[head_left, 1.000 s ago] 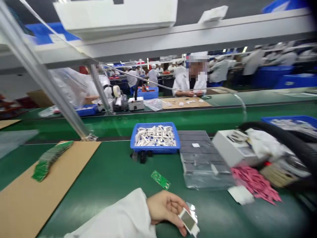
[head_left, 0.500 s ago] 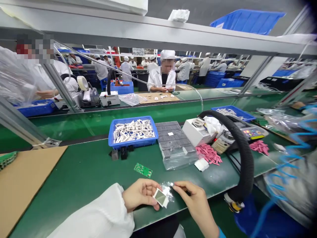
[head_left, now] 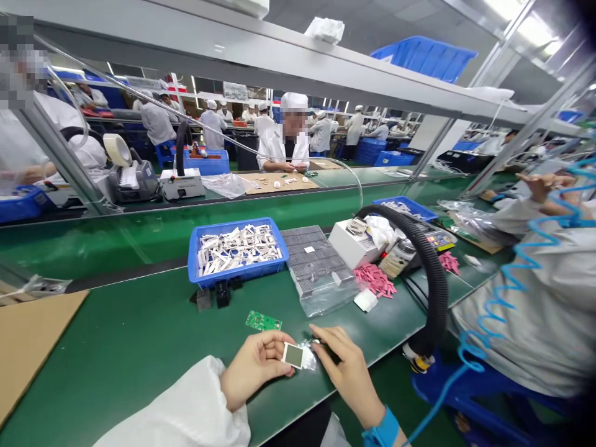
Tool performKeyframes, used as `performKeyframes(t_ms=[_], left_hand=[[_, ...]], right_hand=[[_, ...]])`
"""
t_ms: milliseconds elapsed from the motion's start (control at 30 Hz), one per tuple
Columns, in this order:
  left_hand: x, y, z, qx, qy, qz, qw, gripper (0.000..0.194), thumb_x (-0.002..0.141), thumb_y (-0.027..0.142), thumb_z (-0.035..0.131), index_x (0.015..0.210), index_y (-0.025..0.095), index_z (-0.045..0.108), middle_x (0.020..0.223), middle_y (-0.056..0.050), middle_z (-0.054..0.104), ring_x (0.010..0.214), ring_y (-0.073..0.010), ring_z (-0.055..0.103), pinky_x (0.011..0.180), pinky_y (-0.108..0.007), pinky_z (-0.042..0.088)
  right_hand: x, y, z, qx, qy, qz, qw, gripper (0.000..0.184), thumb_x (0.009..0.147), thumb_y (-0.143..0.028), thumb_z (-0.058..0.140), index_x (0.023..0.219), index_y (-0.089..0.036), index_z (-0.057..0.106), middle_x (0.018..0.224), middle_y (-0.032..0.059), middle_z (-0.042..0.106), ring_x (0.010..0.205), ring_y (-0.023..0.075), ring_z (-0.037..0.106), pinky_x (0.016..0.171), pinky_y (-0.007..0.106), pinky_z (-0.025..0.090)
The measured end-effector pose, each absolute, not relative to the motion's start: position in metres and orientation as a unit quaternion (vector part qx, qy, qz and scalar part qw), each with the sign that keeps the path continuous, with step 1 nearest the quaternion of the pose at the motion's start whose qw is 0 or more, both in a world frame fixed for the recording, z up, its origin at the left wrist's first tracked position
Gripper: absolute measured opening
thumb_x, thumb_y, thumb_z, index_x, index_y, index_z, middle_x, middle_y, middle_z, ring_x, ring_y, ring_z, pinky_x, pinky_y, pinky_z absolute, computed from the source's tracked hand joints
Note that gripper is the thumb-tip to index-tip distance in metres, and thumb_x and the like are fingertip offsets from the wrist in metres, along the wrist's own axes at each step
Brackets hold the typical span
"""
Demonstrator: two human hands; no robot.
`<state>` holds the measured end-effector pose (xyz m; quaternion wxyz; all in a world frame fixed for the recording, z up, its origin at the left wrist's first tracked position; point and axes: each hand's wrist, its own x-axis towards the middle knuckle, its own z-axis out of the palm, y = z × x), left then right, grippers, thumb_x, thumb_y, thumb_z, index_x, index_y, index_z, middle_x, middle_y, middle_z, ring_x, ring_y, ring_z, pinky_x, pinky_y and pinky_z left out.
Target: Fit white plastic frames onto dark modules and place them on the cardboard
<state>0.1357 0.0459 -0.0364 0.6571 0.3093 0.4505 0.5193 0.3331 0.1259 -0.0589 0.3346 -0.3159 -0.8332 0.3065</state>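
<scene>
My left hand point(head_left: 261, 362) is closed around the edge of a small display screen point(head_left: 293, 356), which has a grey panel in a white frame. A crinkled clear plastic film point(head_left: 309, 357) lies against the screen's right side. My right hand point(head_left: 342, 363) has its thumb at the film and appears to pinch it, with the index finger stretched out above; the exact fingertip contact is hard to see. Just beyond my left hand, a green circuit board point(head_left: 263, 321) lies flat on the green table point(head_left: 153, 335).
A blue tray point(head_left: 238, 273) of white plastic parts stands behind small black blocks point(head_left: 222, 294). Grey stacked strips point(head_left: 316, 261) lie in plastic beside pink pieces point(head_left: 375, 280). A black hose point(head_left: 435, 279) arches on the right. Cardboard point(head_left: 37, 335) lies left; a co-worker point(head_left: 535, 298) sits right.
The view has shifted right and slightly tilted. My right hand has come closer to my left, with its index finger lifted. The screen has turned to lie more level.
</scene>
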Motion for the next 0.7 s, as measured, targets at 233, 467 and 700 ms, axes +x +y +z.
performKeyframes(t_ms=[233,467,700], left_hand=[[0.136,0.043,-0.032,0.309,0.452,0.514,0.660,0.041,0.060,0.024,0.081,0.093,0.011,0.061,0.075,-0.005,0.068,0.068,-0.0134,0.061,0.071,-0.029,0.047],[0.130,0.045,-0.045,0.297,0.448,0.503,0.677,0.039,0.066,0.028,0.078,0.100,0.016,0.063,0.085,-0.005,0.069,0.074,-0.0140,0.061,0.076,-0.029,0.049],[0.128,0.046,-0.054,0.279,0.440,0.509,0.686,0.039,0.062,0.028,0.080,0.098,0.017,0.068,0.086,-0.007,0.072,0.077,-0.0185,0.065,0.078,-0.032,0.052]], right_hand=[[0.320,0.116,-0.053,-0.443,-0.717,0.293,0.451,0.018,0.094,-0.027,0.043,0.085,-0.021,0.057,0.078,0.0041,0.057,0.074,0.0178,0.055,0.068,0.028,0.044],[0.301,0.105,-0.063,-0.460,-0.718,0.218,0.474,0.029,0.095,-0.028,0.039,0.066,-0.023,0.041,0.061,-0.0027,0.041,0.055,0.0134,0.044,0.053,0.025,0.035],[0.302,0.106,-0.066,-0.441,-0.733,0.178,0.486,0.028,0.095,-0.021,0.039,0.067,-0.021,0.038,0.062,-0.0037,0.041,0.057,0.0107,0.044,0.055,0.022,0.034]])
